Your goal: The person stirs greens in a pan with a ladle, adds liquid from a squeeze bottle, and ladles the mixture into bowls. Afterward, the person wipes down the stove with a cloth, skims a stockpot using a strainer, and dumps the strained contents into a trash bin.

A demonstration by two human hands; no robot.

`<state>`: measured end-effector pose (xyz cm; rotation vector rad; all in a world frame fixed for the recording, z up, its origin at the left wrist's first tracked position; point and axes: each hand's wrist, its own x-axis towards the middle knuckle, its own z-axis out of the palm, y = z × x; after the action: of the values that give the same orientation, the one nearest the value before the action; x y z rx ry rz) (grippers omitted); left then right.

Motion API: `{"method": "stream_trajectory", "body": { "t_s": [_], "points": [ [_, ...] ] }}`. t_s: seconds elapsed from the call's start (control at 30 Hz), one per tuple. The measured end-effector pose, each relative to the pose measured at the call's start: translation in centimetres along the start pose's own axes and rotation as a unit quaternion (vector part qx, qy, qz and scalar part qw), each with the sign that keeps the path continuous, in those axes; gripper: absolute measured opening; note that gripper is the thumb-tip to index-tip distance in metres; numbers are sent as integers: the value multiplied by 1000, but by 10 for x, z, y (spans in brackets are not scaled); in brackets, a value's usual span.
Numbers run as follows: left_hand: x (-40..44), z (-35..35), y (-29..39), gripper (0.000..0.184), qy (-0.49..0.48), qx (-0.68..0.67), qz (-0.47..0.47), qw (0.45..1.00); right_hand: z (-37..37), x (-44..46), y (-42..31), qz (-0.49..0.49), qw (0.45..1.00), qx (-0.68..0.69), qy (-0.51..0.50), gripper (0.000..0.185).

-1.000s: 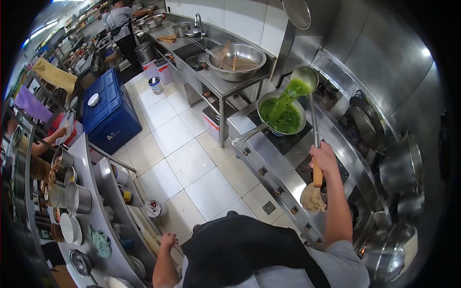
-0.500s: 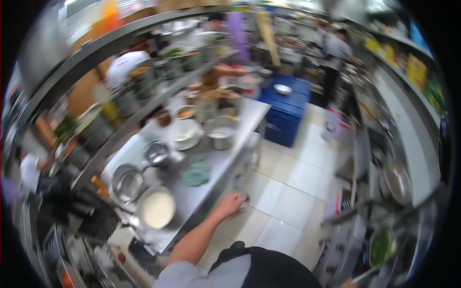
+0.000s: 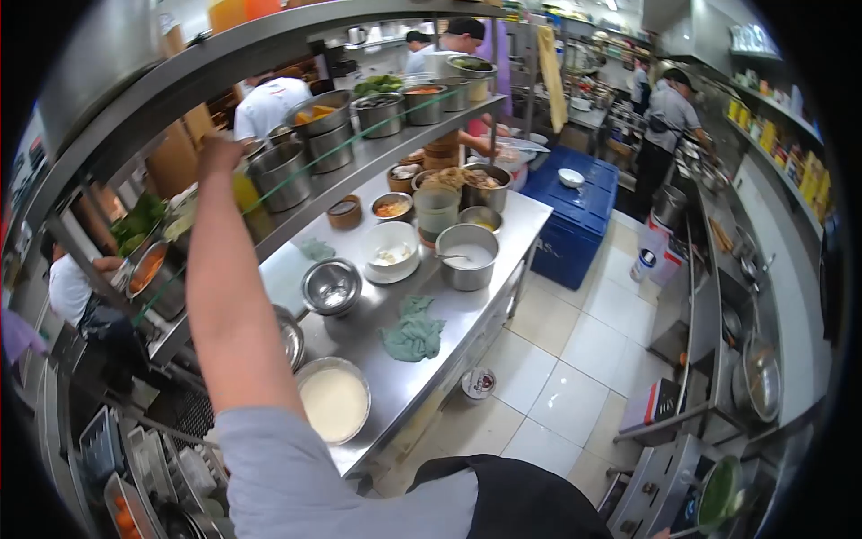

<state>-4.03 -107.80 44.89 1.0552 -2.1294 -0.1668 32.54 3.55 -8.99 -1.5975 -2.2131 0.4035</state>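
Observation:
My left arm reaches up to the steel shelf, and my left hand [image 3: 218, 157] is beside a yellow bottle [image 3: 251, 199] and several steel pots [image 3: 279, 175]. The hand is blurred and its fingers are hidden, so its grip is unclear. At the bottom edge only a sliver of my right hand [image 3: 663, 534] shows, at the end of a long-handled utensil [image 3: 690, 531]. That utensil leads into a pan of green food [image 3: 719, 492] on the stove. Below my left arm, a bowl of pale batter-like liquid [image 3: 334, 402] rests on the counter.
The steel counter [image 3: 467, 328] also carries a green cloth [image 3: 414, 331], a white bowl [image 3: 391, 250] and a steel pot of white liquid [image 3: 467, 257]. A blue chest [image 3: 568, 234] stands beyond it. A round tub [image 3: 479, 384] is low beside the counter. Several co-workers stand farther off.
My left hand has risen from beside the counter's near edge, by the round tub, up and left to the shelf. My right hand stays at the bottom edge. The view has shifted and sharpened.

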Motion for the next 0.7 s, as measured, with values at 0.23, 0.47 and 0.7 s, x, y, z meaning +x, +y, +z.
{"method": "stream_trajectory", "body": {
  "t_s": [0.23, 0.47, 0.7],
  "points": [
    [10, 7, 6, 61, 64, -30, 33, 997, -2, -15, -5, 5, 997, 58, 45, 40],
    [-84, -29, 91, 59, 166, -208, 291, 919, -4, -35, 0, -44, 983, 109, 140, 37],
    [-321, 43, 162, 38, -281, -662, 172, 674, -25, -71, -13, 8, 983, 181, 36, 28]
  ]
}}
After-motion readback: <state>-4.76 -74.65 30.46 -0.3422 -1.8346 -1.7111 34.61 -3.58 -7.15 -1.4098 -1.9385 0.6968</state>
